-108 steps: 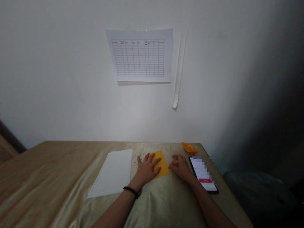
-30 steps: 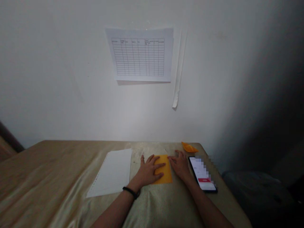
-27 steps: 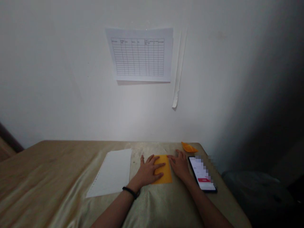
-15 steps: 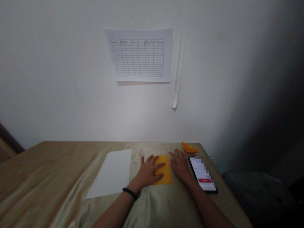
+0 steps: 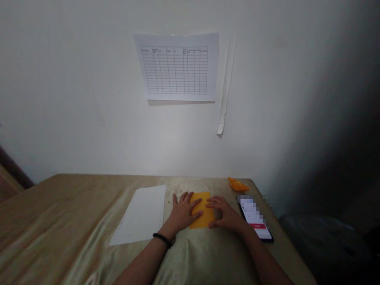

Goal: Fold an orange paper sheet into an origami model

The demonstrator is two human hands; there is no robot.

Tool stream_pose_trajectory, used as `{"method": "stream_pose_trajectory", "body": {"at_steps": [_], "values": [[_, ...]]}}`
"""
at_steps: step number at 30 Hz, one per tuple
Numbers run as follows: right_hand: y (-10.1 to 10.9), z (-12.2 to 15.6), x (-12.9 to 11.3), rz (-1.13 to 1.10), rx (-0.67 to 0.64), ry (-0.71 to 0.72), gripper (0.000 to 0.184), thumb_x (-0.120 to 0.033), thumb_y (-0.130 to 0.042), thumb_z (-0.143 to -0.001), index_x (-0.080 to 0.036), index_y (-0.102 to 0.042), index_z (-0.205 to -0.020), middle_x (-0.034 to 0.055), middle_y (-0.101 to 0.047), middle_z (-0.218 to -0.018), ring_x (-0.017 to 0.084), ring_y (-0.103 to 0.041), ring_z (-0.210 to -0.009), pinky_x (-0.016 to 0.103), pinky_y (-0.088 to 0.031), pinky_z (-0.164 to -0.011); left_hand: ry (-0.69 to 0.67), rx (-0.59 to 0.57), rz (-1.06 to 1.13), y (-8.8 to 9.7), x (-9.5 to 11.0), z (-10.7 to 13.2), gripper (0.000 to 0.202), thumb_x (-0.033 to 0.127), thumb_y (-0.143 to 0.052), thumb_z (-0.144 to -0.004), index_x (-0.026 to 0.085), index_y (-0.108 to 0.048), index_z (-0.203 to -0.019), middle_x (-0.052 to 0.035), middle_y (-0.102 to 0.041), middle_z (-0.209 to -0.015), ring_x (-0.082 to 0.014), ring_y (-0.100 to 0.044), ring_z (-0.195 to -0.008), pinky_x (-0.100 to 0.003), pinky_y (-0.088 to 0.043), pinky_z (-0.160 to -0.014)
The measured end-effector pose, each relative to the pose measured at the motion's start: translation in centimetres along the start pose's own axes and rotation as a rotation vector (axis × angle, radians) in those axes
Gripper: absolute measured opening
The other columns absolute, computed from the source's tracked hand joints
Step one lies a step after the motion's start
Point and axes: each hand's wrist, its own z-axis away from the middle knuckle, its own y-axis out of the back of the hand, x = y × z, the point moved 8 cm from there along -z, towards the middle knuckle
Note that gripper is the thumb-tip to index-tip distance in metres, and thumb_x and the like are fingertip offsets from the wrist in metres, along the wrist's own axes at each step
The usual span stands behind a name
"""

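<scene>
A folded orange paper (image 5: pixel 203 198) lies flat on the table covered with a beige cloth (image 5: pixel 74 221). My left hand (image 5: pixel 182 213) rests on its left half, fingers spread and flat. My right hand (image 5: pixel 226 215) lies on the paper's right edge, fingers stretched toward the left and thumb under the lower corner. Neither hand lifts the paper.
A white perforated sheet (image 5: pixel 142 215) lies left of my hands. A phone (image 5: pixel 257 223) with a lit screen sits to the right. A small folded orange paper shape (image 5: pixel 237 184) is at the far right corner. A printed table sheet (image 5: pixel 177 67) hangs on the wall.
My right hand has slid left from beside the paper onto its right edge. The left hand has stayed pressed on the paper. The view has shifted slightly.
</scene>
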Motion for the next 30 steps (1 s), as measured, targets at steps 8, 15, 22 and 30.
{"method": "stream_pose_trajectory", "body": {"at_steps": [8,15,22,30], "values": [[-0.4,0.3,0.4,-0.009,-0.106,-0.034,0.074,-0.047,-0.089,-0.057,-0.030,-0.066,-0.126,0.0057,-0.048,-0.149,0.029,-0.029,-0.145,0.050,-0.023,-0.120,0.026,-0.008,-0.010,0.1,-0.5,-0.1,0.054,0.066,-0.044,-0.094,0.043,-0.049,-0.142,-0.0111,-0.042,-0.154,-0.0391,-0.033,-0.143,-0.078,-0.006,-0.108],[0.1,0.3,0.5,-0.023,-0.044,0.003,0.062,-0.042,-0.088,-0.061,-0.029,-0.070,-0.119,0.0069,-0.056,-0.141,0.028,-0.037,-0.140,0.049,-0.028,-0.118,0.025,-0.033,0.023,-0.4,-0.9,-0.2,0.056,0.066,-0.049,-0.091,0.040,-0.051,-0.141,-0.0103,-0.041,-0.155,-0.0388,-0.029,-0.144,-0.078,-0.005,-0.109],[1.2,0.5,-1.3,-0.083,0.086,0.119,0.024,-0.034,-0.080,-0.073,-0.025,-0.075,-0.095,0.0080,-0.069,-0.121,0.026,-0.053,-0.127,0.048,-0.041,-0.109,0.008,0.009,0.084,0.0,-0.8,-0.3,0.051,0.058,-0.064,-0.085,0.035,-0.061,-0.131,-0.0114,-0.047,-0.149,-0.0379,-0.032,-0.142,-0.074,-0.008,-0.111],[1.7,0.3,-1.9,-0.099,0.110,0.031,0.016,-0.035,-0.067,-0.084,-0.022,-0.075,-0.089,0.0065,-0.073,-0.104,0.022,-0.066,-0.103,0.041,-0.051,-0.097,0.052,-0.074,0.322,0.0,-1.5,-0.5,0.046,0.050,-0.031,-0.103,0.032,-0.069,-0.121,-0.0080,-0.054,-0.144,-0.0278,-0.045,-0.137,-0.065,-0.007,-0.118]]}}
